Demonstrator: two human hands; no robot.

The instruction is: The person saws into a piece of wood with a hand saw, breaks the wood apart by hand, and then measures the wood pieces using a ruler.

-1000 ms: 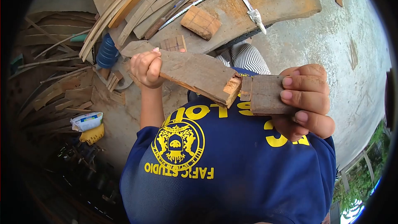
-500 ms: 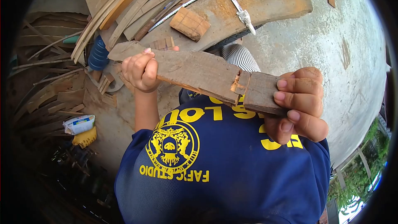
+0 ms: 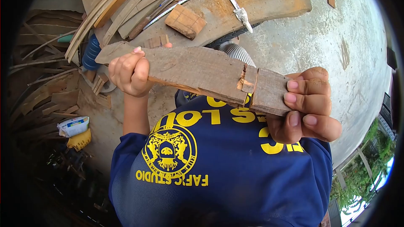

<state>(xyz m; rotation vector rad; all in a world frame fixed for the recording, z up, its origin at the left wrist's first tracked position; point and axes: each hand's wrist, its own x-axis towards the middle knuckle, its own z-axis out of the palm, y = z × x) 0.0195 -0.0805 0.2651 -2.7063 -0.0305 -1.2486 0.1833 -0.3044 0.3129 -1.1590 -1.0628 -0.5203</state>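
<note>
A worn wooden board (image 3: 189,69) is held up level in front of my chest, between both hands. Around its left part my left hand (image 3: 129,73) is closed, fingers over the near edge. My right hand (image 3: 309,103) grips the right end, thumb beneath and fingers on the upper face. Toward that end a rough notch (image 3: 243,80) with splintered lighter wood and a narrow cut cross the board. Whether the end piece is fully separate, I cannot tell.
Beyond the board lies a thick plank (image 3: 269,0) with a wooden block (image 3: 185,21), a white ruler (image 3: 179,7) and a blade with a wrapped handle (image 3: 241,14). Curved wood strips (image 3: 109,8) are piled at left, near a blue bottle (image 3: 91,54) and bags (image 3: 75,132).
The board and my left hand have shifted slightly left in view, while my right hand is a little farther right. Both hands keep hold of the board. The surroundings have shifted slightly left.
</note>
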